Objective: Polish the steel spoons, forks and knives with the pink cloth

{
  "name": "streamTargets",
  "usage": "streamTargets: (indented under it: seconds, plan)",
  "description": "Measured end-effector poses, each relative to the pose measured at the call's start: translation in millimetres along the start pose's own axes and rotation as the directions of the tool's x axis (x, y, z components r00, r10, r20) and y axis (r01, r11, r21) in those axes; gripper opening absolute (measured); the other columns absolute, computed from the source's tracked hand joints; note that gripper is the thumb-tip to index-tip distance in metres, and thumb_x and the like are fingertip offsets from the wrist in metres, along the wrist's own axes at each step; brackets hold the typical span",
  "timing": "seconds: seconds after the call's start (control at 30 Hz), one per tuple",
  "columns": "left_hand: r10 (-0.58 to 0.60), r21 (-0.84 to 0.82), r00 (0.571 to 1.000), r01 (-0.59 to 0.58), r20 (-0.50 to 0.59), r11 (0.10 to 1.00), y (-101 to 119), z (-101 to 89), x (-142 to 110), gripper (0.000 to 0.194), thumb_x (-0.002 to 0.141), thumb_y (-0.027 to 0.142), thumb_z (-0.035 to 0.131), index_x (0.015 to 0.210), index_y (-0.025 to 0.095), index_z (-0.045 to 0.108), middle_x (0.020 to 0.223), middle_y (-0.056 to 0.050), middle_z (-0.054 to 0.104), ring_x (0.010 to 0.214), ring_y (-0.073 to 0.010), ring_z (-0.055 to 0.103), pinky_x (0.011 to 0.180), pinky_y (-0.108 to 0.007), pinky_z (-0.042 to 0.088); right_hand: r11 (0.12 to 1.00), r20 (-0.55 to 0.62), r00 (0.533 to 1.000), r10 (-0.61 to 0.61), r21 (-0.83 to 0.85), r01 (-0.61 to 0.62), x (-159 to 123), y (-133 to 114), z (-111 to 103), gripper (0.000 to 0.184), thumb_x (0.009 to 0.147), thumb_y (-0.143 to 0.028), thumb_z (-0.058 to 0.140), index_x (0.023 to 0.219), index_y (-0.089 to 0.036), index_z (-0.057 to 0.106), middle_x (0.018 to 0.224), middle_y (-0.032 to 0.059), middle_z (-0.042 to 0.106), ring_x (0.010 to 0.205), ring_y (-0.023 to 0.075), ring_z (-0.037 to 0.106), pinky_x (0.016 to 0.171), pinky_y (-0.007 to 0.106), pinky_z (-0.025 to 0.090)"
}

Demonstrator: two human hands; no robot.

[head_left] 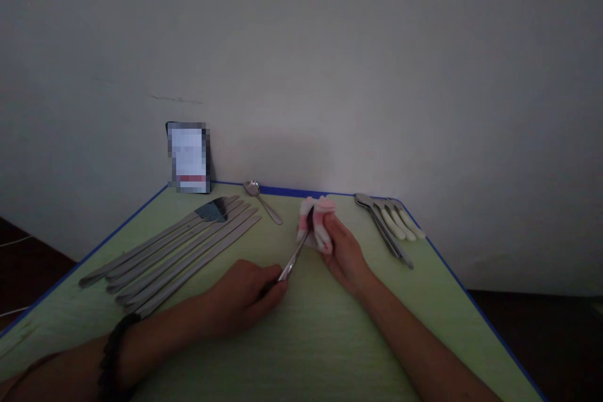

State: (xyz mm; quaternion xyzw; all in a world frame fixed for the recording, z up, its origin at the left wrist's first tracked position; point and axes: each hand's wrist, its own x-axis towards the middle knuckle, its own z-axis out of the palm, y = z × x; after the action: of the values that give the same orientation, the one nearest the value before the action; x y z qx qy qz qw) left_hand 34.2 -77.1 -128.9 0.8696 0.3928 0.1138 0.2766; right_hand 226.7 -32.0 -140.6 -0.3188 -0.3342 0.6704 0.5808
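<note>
My left hand [249,294] is closed around the handle of a metal spoon [296,257], which slants up and away to the right. A white and pink cloth [316,223] is wrapped about the spoon's far end, so most of its bowl is hidden. My right hand [346,251] pinches that cloth from the right side. Behind the cloth, to its left, a small metal spoon [271,208] lies on the green table [301,352].
Several long flat metal knives [188,254] lie side by side on the left. At the right back sit stacked metal spoons [384,232] and several white-handled utensils [396,223]. A phone [190,157] with a blurred screen leans against the wall [301,75].
</note>
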Motion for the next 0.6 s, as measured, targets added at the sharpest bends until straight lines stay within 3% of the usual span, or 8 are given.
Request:
streamTargets:
  seconds: [0.4, 0.6]
  plan:
    - [0.049, 0.088, 0.998, -0.053, 0.041, 0.995, 1.1, 0.6, -1.2, 0.029, 0.088, 0.032, 0.038, 0.063, 0.018, 0.043, 0.052, 0.006, 0.036, 0.046, -0.0087, 0.034, 0.05, -0.021, 0.023, 0.996, 0.148, 0.986, 0.076, -0.053, -0.069, -1.0, -3.7, -3.2, 0.021, 0.073, -0.034, 0.069, 0.085, -0.017, 0.068, 0.083, 0.0031, 0.069, 0.077, 0.0143, 0.06, 0.072, 0.025, 0.044]
    - [0.033, 0.066, 0.998, -0.036, 0.051, 0.997, 2.2, -0.8, -0.6, 0.039, 0.093, 0.037, 0.026, 0.065, 0.018, 0.046, 0.055, 0.003, 0.042, 0.049, -0.0103, 0.041, 0.052, -0.022, 0.028, 0.996, 0.137, 0.987, 0.079, 0.023, -0.083, -1.1, -6.5, 1.8, 0.031, 0.08, -0.046, 0.059, 0.091, -0.019, 0.067, 0.086, 0.0042, 0.07, 0.087, 0.0195, 0.063, 0.081, 0.033, 0.047]
